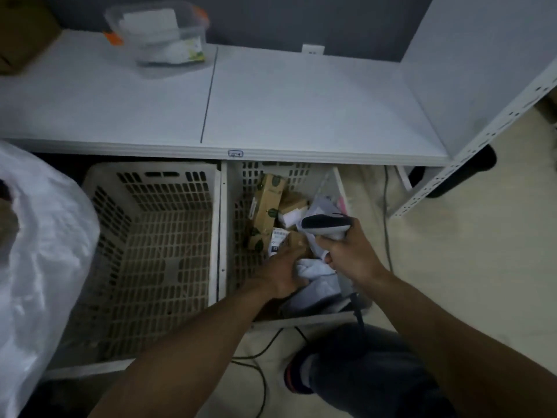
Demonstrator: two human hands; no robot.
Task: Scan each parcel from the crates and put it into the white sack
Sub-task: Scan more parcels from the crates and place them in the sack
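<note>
Two beige perforated crates stand under a white table. The left crate (150,236) has no parcels in it. The right crate (241,212) holds several parcels: a tall brown carton (266,206), a small brown box with a white label (286,241) and white soft bags (316,270). My left hand (281,273) reaches into the right crate and grips the small brown box among the bags. My right hand (349,251) holds a grey and black barcode scanner (325,226) just above the parcels, its head facing left. The white sack (42,251) bulges at the left edge.
The white table (301,110) spans the top, with a clear plastic container (159,31) and a cardboard box (24,31) at its back left. A perforated white frame post (470,155) stands at the right. Cables (259,375) run over the floor beside my knee (361,375).
</note>
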